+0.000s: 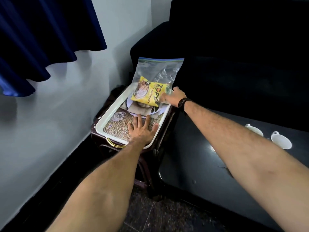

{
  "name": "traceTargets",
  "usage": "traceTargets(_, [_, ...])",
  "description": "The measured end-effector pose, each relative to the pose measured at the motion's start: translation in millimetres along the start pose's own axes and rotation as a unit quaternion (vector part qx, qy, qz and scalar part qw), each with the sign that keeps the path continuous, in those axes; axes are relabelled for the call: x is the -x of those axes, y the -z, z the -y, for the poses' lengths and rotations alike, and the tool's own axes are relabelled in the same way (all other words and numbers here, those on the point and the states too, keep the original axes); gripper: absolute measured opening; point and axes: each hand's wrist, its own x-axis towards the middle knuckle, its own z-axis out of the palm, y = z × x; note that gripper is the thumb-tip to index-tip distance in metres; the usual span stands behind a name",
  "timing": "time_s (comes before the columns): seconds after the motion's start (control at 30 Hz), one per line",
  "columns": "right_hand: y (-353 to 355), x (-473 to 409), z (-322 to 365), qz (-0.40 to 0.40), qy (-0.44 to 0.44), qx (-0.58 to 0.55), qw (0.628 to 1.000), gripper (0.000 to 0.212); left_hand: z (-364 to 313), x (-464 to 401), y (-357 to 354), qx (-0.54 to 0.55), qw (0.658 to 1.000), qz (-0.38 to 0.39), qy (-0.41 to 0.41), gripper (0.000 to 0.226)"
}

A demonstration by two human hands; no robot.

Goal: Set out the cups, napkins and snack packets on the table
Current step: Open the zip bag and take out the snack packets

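Hands on tray [107, 117] — right [173, 97] gripping snack bag [150, 84]

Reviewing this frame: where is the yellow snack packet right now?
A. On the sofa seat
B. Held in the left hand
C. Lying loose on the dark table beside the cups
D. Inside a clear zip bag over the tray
D: the yellow snack packet shows through the clear zip bag, which sits over the far end of the white tray, with the right hand at the bag's lower corner.
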Motion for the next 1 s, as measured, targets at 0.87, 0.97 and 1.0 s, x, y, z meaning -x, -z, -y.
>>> traceTargets(0.87, [-21, -13, 40, -0.148, -0.003, -0.317, 0.937, 0.034, 2, -5, -6, -0.028, 1.000, -0.005, 0.006, 0.077])
traceTargets(0.97, [27, 0, 50, -0.147, 0.042, -0.387, 0.909, 0.037, -4, 4, 5, -0.021, 1.000, 0.013, 0.010, 0.076])
traceTargets(1.0, [45, 4, 51, -0.140, 0.051, -0.412, 0.899, 0.041, -4, 5, 9, -0.015, 1.000, 0.025, 0.012, 0.075])
